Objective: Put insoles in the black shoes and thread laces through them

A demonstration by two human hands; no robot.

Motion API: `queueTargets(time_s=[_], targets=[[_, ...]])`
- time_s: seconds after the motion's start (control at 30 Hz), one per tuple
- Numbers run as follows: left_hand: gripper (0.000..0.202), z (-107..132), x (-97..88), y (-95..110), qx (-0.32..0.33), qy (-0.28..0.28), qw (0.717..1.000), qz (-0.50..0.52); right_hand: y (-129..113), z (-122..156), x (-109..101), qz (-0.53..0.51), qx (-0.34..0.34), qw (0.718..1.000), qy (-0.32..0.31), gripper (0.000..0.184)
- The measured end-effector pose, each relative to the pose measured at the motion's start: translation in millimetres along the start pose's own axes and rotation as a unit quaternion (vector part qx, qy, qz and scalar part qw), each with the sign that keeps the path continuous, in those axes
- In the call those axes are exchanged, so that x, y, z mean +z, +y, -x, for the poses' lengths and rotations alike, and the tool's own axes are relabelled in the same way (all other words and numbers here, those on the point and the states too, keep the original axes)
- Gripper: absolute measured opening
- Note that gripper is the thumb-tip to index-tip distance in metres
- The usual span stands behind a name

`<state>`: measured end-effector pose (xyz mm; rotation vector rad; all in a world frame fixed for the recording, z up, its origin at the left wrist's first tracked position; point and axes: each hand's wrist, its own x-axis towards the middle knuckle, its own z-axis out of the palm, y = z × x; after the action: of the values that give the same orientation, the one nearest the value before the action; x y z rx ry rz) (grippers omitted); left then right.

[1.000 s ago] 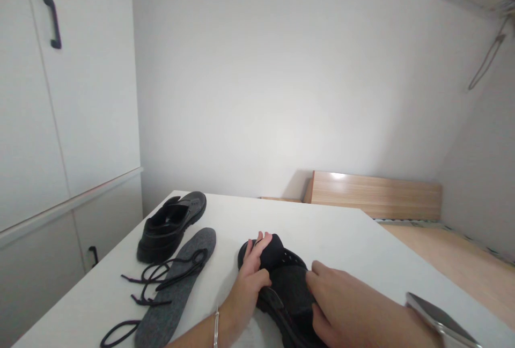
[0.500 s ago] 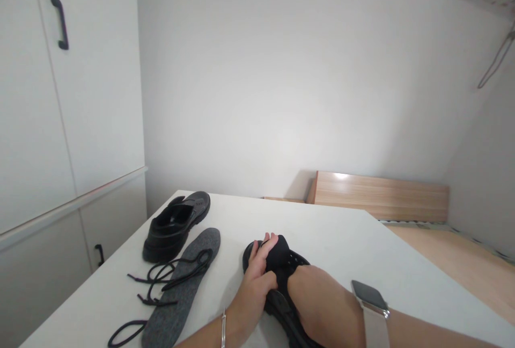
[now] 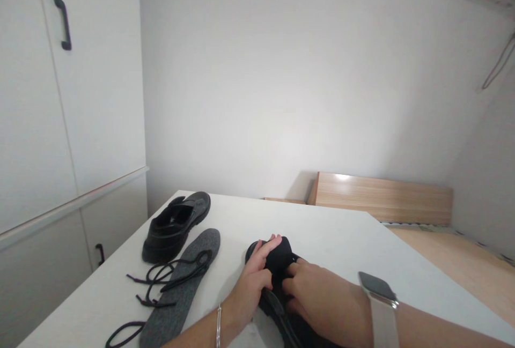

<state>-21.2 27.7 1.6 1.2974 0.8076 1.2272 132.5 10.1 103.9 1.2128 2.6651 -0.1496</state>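
A hand could cross the white tabletop [image 3: 322, 224] at lower centre, beyond the near shoe [image 3: 280, 258], whose opening the right hand [image 3: 316, 291] crowds. Lower left, the far shoe [image 3: 163, 242], a grey insole [image 3: 181, 302] and black laces [image 3: 181, 282] stand in the way.

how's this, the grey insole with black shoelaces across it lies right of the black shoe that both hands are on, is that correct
Wrong side: in the head view, the grey insole with black shoelaces across it lies left of the black shoe that the left hand and right hand are on.
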Motion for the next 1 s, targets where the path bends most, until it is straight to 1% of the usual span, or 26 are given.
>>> queueTargets(time_s=[0.1, 0.13, 0.2, 0.27, 0.33, 0.43, 0.47, 0.53, 0.63, 0.67, 0.73, 0.8, 0.87, 0.93, 0.97, 1.0], targets=[[0.086, -9.8, -9.4, -4.9, 0.011, -0.034, 0.999, 0.023, -6.9, 8.8, -18.6, 0.082, -0.031, 0.994, -0.066, 0.034], [0.084, -12.6, -11.9, -5.9, 0.015, -0.045, 0.998, 0.027, -9.8, 10.3, -22.2, 0.106, -0.054, 0.989, -0.083, 0.034], [0.082, -16.6, -15.0, -6.6, 0.023, -0.064, 0.997, 0.036, -14.3, 10.1, -22.4, 0.139, -0.103, 0.979, -0.105, 0.022], [0.083, -18.0, -15.9, -6.7, 0.027, -0.075, 0.996, 0.041, -14.8, 5.3, -13.5, 0.167, -0.148, 0.969, -0.109, 0.014], [0.084, -17.7, -15.7, -6.7, 0.026, -0.081, 0.995, 0.045, -10.8, -2.6, 1.8, 0.182, -0.18, 0.961, -0.103, 0.013], [0.085, -16.5, -15.2, -7.1, 0.022, -0.085, 0.995, 0.048, 0.0, -15.4, 27.6, 0.17, -0.206, 0.962, -0.063, 0.008], [0.086, -16.3, -15.2, -7.1, 0.02, -0.085, 0.995, 0.048, 3.5, -19.1, 35.3, 0.163, -0.213, 0.962, -0.043, 0.012], [0.086, -16.4, -15.5, -6.6, 0.015, -0.084, 0.995, 0.051, 9.3, -25.7, 48.5, 0.15, -0.227, 0.962, -0.008, 0.028], [0.086, -17.2, -15.6, -5.0, 0.006, -0.08, 0.995, 0.055, 14.2, -33.2, 63.8, 0.125, -0.25, 0.96, 0.009, 0.055], [0.086, -17.4, -15.3, -4.5, 0.005, -0.079, 0.995, 0.058, 15.2, -34.8, 67.7, 0.115, -0.257, 0.96, 0.016, 0.058], [0.087, -17.6, -14.2, -3.4, 0.003, -0.077, 0.995, 0.064, 16.6, -35.3, 72.7, 0.1, -0.263, 0.959, 0.037, 0.051], [0.089, -17.3, -12.9, -2.0, 0.0, -0.075, 0.995, 0.07, 16.7, -31.9, 70.2, 0.091, -0.263, 0.959, 0.054, 0.037], [0.089, -16.7, -12.2, 0.8, -0.01, -0.082, 0.993, 0.085, 14.9, -24.3, 56.0, 0.088, -0.271, 0.957, 0.057, 0.029], [0.088, -15.8, -12.7, 5.5, -0.016, -0.088, 0.991, 0.103, 11.9, -13.6, 31.1, 0.055, -0.274, 0.959, 0.051, 0.022], [0.086, -15.4, -13.4, 8.5, -0.015, -0.089, 0.99, 0.106, 10.8, -8.1, 16.9, 0.013, -0.265, 0.963, 0.052, 0.016], [0.083, -15.0, -14.4, 11.6, -0.01, -0.088, 0.991, 0.103, 10.6, -3.2, 3.5, -0.04, -0.237, 0.969, 0.058, 0.009]])
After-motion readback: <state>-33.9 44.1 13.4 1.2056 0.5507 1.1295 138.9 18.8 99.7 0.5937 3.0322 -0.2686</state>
